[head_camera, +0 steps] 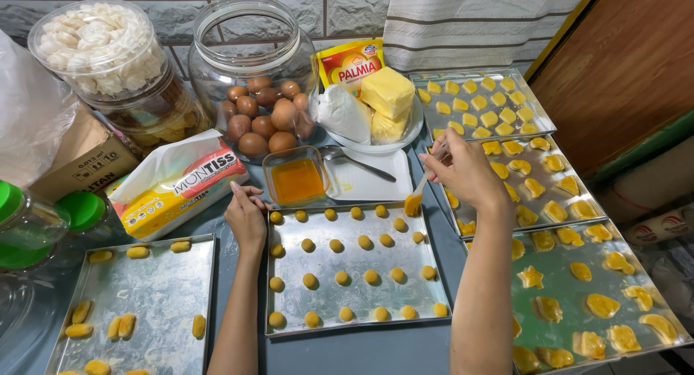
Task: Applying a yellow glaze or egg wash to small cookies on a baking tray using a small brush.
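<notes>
My right hand (pixel 466 174) holds a small pastry brush (pixel 417 196), its yellow bristles hanging over the far right corner of the middle metal tray (pixel 340 295). That tray carries rows of small round dough balls (pixel 341 277). My left hand (pixel 246 214) rests on the tray's far left corner, fingers curled, holding nothing I can see. Just beyond the tray stands a square glass dish of orange egg wash (pixel 296 179).
Left tray (pixel 159 288) holds several oblong dough pieces. Three trays of shaped yellow cookies (pixel 578 274) line the right side. Behind are a jar of brown eggs (pixel 262 111), a plate with butter blocks (pixel 387 93), a spoon (pixel 354 160), a tissue pack (pixel 177 183), and cookie tubs (pixel 101 46).
</notes>
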